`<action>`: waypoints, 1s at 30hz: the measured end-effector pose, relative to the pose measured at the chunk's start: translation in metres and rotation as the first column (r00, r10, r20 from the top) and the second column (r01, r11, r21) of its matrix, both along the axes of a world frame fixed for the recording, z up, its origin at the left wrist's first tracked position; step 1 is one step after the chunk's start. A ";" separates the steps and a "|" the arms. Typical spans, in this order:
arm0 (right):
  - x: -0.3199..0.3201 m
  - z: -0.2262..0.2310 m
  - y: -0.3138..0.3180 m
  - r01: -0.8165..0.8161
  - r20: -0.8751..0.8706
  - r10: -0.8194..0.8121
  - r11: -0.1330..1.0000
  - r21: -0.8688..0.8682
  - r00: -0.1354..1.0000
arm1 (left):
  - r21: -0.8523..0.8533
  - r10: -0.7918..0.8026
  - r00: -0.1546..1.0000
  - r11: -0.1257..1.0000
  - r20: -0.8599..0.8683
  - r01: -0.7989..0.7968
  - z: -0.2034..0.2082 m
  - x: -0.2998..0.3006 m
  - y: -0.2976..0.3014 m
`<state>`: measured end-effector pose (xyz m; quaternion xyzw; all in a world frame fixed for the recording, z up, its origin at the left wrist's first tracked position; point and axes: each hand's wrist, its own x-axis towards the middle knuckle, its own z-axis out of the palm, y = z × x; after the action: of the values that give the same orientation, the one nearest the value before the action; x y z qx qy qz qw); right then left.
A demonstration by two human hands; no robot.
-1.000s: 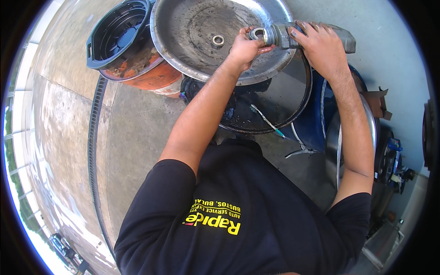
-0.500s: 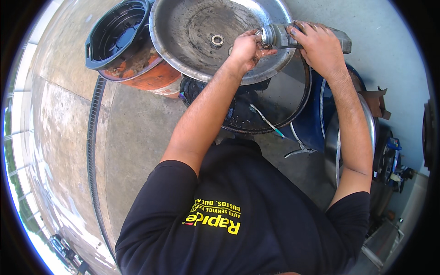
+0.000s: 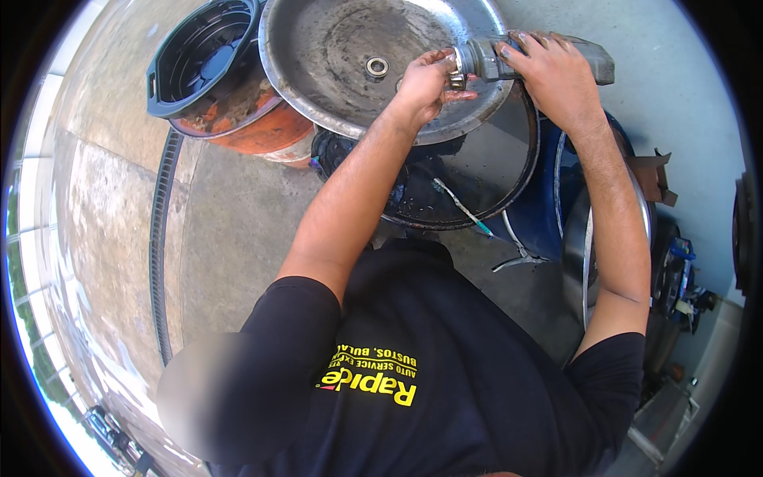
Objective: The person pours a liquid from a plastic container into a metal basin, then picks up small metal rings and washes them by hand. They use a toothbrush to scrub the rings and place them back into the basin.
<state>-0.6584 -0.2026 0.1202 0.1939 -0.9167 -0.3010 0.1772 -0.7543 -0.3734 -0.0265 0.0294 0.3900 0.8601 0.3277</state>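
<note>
My right hand (image 3: 550, 79) is wrapped over a dark grey, squarish plastic bottle (image 3: 594, 62), which lies on its side above the right rim of a wide metal basin (image 3: 278, 87). The bottle's neck points left, toward my left hand (image 3: 427, 86). My left fingers are closed on a small shiny metal part (image 3: 457, 81) right by the bottle's mouth; its exact kind is partly hidden by the fingers. Dark grime coats the fingertips of both hands. A ring-shaped metal bearing (image 3: 377, 67) rests on the basin's dirty bottom.
Under the basin stands a dark drum (image 3: 445, 226), with a toothbrush (image 3: 461, 207) across its rim. A blue drum (image 3: 534, 219) is to its right. At left, a black drain pan (image 3: 163, 107) sits on an orange drum (image 3: 246, 139). A floor grate (image 3: 161, 230) runs past.
The bottle and my right hand have shifted slightly right. My left hand stays by the mouth, and the small metal part shows more clearly. A blurred patch now covers the lower left.
</note>
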 end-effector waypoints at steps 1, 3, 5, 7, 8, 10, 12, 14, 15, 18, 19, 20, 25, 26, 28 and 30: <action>0.000 0.000 0.000 0.000 0.001 0.000 1.000 -0.007 1.000 | -0.009 -0.025 0.999 1.000 -0.023 0.025 0.002 -0.001 -0.001; 0.001 -0.001 -0.001 0.001 0.004 -0.001 1.000 -0.021 1.000 | -0.139 -0.033 0.999 0.990 -0.021 0.030 0.006 0.002 -0.002; 0.001 0.000 0.000 0.001 0.006 -0.001 1.000 -0.012 1.000 | -0.108 -0.035 0.999 0.993 0.005 0.035 0.008 0.003 -0.003; 0.002 0.002 0.001 -0.009 -0.002 0.009 1.000 -0.026 1.000 | 0.080 -0.040 0.998 0.996 0.058 0.035 0.005 0.002 -0.005; 0.002 0.007 0.002 -0.020 -0.011 0.020 0.999 -0.045 1.000 | 0.069 -0.034 0.997 0.997 0.066 0.029 0.005 0.003 -0.005; 0.003 0.009 0.002 -0.030 -0.012 0.029 0.999 -0.044 1.000 | 0.047 -0.018 0.996 0.999 0.082 0.014 0.005 0.004 -0.005; 0.004 0.010 -0.001 -0.027 0.004 0.027 1.000 -0.004 1.000 | -0.022 -0.044 0.999 0.999 -0.027 0.043 -0.004 -0.002 -0.008; 0.006 0.009 -0.004 0.016 0.047 -0.015 1.000 -0.018 0.999 | -0.101 -0.078 0.994 0.992 -0.079 0.070 -0.003 -0.001 -0.009; 0.007 0.008 -0.005 0.037 0.069 -0.035 0.999 -0.024 0.997 | -0.144 -0.092 0.993 0.986 -0.077 0.080 -0.003 -0.001 -0.008; 0.004 0.005 -0.002 -0.041 0.000 0.041 0.998 -0.037 0.999 | -0.027 -0.087 0.994 0.996 0.060 0.088 0.011 0.002 -0.008; 0.004 0.006 -0.001 -0.042 -0.011 0.042 0.998 -0.047 0.999 | 0.053 -0.085 0.988 0.995 0.127 0.079 0.013 0.003 -0.007; 0.004 0.009 -0.001 -0.044 -0.022 0.043 0.997 -0.056 0.999 | 0.010 -0.061 0.992 0.998 0.113 0.060 0.013 0.004 -0.006; 0.004 0.008 0.000 -0.038 0.008 0.038 0.999 -0.028 0.999 | -0.156 -0.105 0.987 0.984 -0.124 0.085 0.001 0.000 -0.013; 0.003 0.007 -0.001 -0.041 0.012 0.042 0.999 -0.030 0.999 | -0.213 -0.116 0.985 0.973 -0.129 0.087 0.002 0.000 -0.013; 0.003 0.007 -0.003 -0.039 0.014 0.039 0.999 -0.023 0.999 | -0.245 -0.112 0.989 0.966 -0.100 0.084 0.005 0.000 -0.011; 0.004 0.007 -0.006 -0.027 0.011 0.027 1.000 -0.007 1.000 | -0.112 -0.061 0.998 0.992 0.011 0.062 0.010 0.001 -0.007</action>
<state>-0.6547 -0.2086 0.1276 0.2075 -0.9160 -0.2945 0.1768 -0.7532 -0.3809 -0.0169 0.0196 0.4353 0.8265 0.3565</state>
